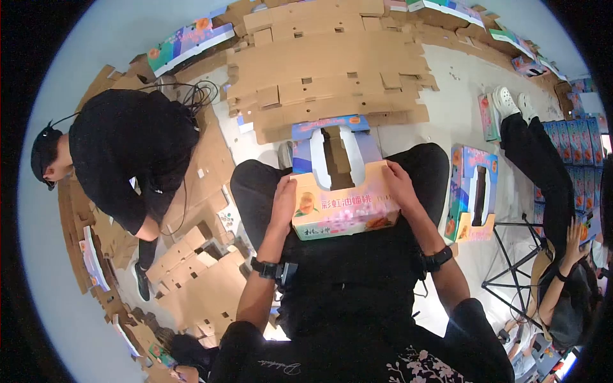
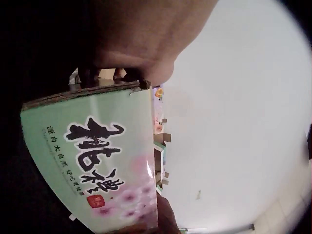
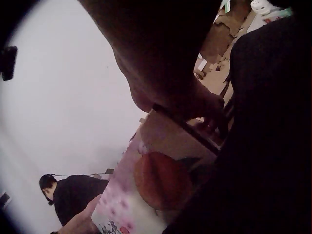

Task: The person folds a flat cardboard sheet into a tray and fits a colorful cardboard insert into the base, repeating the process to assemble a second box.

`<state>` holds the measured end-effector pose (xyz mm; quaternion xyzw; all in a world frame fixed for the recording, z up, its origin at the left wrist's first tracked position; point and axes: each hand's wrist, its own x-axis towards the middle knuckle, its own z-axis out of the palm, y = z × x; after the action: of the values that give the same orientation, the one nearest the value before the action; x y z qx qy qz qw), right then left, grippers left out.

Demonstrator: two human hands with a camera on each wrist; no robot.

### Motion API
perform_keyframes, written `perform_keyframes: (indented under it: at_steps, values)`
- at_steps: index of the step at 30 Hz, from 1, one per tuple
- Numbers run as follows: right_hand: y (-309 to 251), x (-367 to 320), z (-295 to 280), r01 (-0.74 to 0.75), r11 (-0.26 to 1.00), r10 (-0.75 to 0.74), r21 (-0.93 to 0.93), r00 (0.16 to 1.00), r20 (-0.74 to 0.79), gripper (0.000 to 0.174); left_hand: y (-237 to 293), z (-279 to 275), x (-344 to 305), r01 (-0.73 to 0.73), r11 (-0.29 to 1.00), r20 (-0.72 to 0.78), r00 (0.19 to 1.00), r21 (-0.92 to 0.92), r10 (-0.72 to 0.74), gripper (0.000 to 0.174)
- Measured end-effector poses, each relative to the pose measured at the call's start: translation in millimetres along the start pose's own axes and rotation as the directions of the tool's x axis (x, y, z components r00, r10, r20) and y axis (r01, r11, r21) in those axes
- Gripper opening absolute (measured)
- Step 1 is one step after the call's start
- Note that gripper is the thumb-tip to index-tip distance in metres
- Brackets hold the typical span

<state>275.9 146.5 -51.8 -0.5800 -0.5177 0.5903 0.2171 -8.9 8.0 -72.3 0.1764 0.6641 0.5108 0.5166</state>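
A printed cardboard fruit box with peach pictures, Chinese lettering and a large handle cut-out sits over the person's lap in the head view. The left hand grips its left side, thumb lying on the top panel. On the opposite side, the right hand holds the box in the same way. The left wrist view shows a pale green and pink end panel of the box with black lettering, its layered cardboard edge under the palm. A printed peach appears on the box in the dim right wrist view.
A similar box stands right of the lap. Flattened cardboard covers the floor ahead. One person in black bends over at the left, near cables. A black tripod stand and stacked boxes are at the right.
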Motion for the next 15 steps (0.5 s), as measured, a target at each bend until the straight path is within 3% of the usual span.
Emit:
perform_keyframes:
  at_steps: [1, 2, 4, 6, 7, 10, 13, 15]
  values:
    - [1.3, 1.9, -2.0, -0.023, 0.998, 0.019, 0.065, 0.998, 0.064, 0.036, 2.3, 2.3, -3.5, -0.037, 0.999, -0.007, 0.999, -0.007, 0.037, 0.033]
    - [4.6, 3.1, 1.0, 0.018, 0.993, -0.022, 0.118, 0.999, 0.029, 0.035, 8.6, 6.2, -9.7, -0.072, 0.997, -0.014, 0.997, -0.014, 0.072, 0.035]
    - [5.2, 6.8, 8.5, 0.116, 0.969, -0.107, 0.218, 0.993, -0.051, 0.033, 17.8, 9.9, -10.2, 0.005, 0.995, -0.018, 1.0, -0.103, -0.007, 0.04]
    - [0.3, 4.6, 7.6, 0.051, 0.98, -0.046, 0.192, 0.998, -0.032, 0.032, 16.3, 9.2, -8.4, 0.059, 0.985, 0.008, 0.998, -0.164, -0.058, 0.039]
    - [-3.5, 3.9, 7.5, 0.02, 0.984, -0.016, 0.177, 1.0, -0.023, 0.031, 2.6, 0.0, 1.5, 0.073, 0.987, 0.108, 0.992, -0.145, -0.058, 0.038]
    - [12.8, 14.8, -3.2, -0.004, 0.997, 0.01, -0.076, 0.997, 0.075, 0.037, 1.0, -3.8, 0.9, 0.096, 0.995, 0.105, 0.99, -0.039, -0.092, 0.035]
    - [10.4, 3.7, -6.8, -0.01, 1.0, 0.012, -0.026, 0.996, 0.083, 0.039, 8.8, 2.5, -12.3, 0.084, 0.996, 0.083, 0.993, 0.012, -0.084, 0.034]
    - [10.9, -0.9, -2.1, 0.04, 0.998, -0.042, 0.04, 0.998, 0.045, 0.04, -8.0, 5.2, -8.6, 0.06, 0.996, -0.041, 0.997, -0.063, -0.062, 0.036]
